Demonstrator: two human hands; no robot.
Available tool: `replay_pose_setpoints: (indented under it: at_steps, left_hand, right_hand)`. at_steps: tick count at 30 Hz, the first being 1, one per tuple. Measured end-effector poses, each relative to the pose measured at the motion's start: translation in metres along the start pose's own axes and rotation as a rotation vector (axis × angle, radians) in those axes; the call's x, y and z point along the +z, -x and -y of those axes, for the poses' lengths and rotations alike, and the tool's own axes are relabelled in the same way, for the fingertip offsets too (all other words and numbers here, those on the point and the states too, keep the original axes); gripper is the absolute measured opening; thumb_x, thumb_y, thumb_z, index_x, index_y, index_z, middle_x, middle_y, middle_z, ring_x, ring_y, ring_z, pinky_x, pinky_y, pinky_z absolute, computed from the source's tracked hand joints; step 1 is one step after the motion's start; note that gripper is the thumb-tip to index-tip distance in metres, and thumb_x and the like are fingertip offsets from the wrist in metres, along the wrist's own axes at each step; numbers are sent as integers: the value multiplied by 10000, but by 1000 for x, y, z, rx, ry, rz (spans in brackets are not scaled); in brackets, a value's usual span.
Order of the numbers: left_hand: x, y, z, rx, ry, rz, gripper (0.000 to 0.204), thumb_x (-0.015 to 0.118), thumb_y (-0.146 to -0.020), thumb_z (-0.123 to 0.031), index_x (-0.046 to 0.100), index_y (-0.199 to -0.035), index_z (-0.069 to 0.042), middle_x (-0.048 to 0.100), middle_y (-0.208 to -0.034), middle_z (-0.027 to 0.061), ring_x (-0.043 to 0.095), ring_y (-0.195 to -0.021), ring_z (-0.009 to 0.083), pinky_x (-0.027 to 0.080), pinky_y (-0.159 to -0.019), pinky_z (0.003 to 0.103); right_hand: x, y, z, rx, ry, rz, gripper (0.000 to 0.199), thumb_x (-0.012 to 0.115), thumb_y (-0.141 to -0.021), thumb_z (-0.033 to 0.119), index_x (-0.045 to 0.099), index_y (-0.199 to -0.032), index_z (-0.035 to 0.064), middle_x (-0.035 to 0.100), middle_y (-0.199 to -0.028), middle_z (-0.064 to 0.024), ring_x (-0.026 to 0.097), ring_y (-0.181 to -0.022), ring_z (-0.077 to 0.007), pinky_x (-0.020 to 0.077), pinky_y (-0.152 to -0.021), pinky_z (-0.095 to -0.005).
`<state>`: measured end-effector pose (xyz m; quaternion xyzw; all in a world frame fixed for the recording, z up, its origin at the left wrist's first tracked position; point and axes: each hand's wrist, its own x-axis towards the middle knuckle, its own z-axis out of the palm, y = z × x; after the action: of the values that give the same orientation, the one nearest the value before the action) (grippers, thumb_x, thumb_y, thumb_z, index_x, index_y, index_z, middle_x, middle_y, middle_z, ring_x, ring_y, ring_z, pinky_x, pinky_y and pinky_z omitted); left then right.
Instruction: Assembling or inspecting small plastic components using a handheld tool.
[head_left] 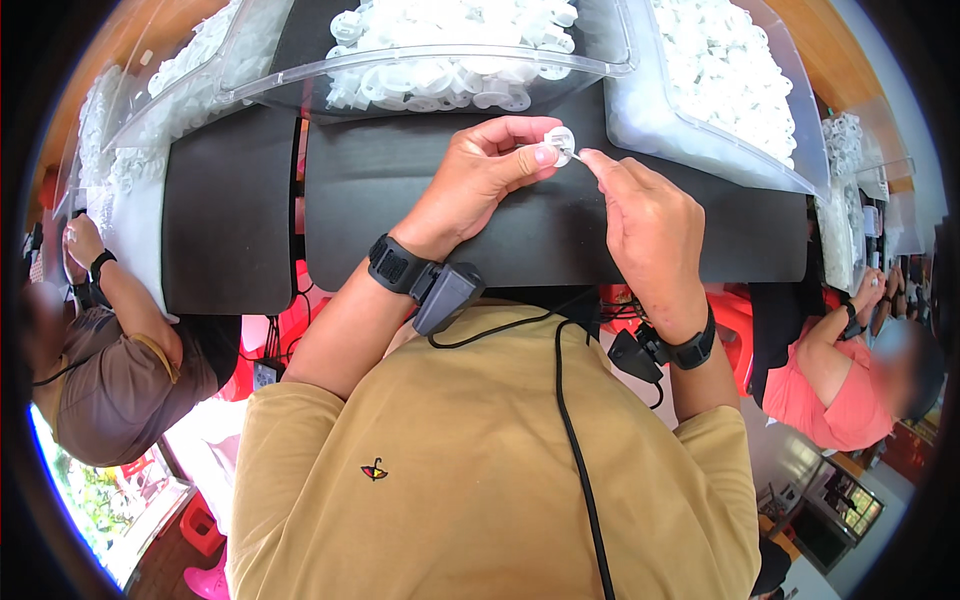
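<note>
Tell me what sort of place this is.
Likely a small-parts assembly workshop: clear trays heaped with white plastic parts, a black work mat, and other seated workers alongside. Both hands, left hand and right hand, pinch one small part.

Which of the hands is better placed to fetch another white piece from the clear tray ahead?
Probably the right hand: only its fingertips touch the small white disc, which the left hand pinches. The clear tray lies just beyond both.
</note>
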<state>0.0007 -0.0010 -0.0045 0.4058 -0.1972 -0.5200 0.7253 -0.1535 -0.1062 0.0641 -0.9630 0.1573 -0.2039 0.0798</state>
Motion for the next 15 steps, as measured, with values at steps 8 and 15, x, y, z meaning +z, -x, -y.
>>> replay_pose_setpoints:
  at_steps: [8,15]
  left_hand:
    - [0,0,3,42,-147,6,324,660,-868,-98,590,-1173,-16,647,-1061,65,622,-954,129,524,-847,261]
    - [0,0,0,25,-50,-3,301,657,-870,-98,598,-1157,-30,648,-1059,60,624,-947,128,524,-841,263]
  right_hand:
    - [-1,-3,10,3,168,131,268,558,-763,47,660,-1005,100,588,-722,-40,607,-657,-223,480,-546,-363]
    - [-9,-4,5,-4,115,35,278,565,-760,49,671,-1012,103,567,-693,-38,594,-635,-214,472,-535,-355]
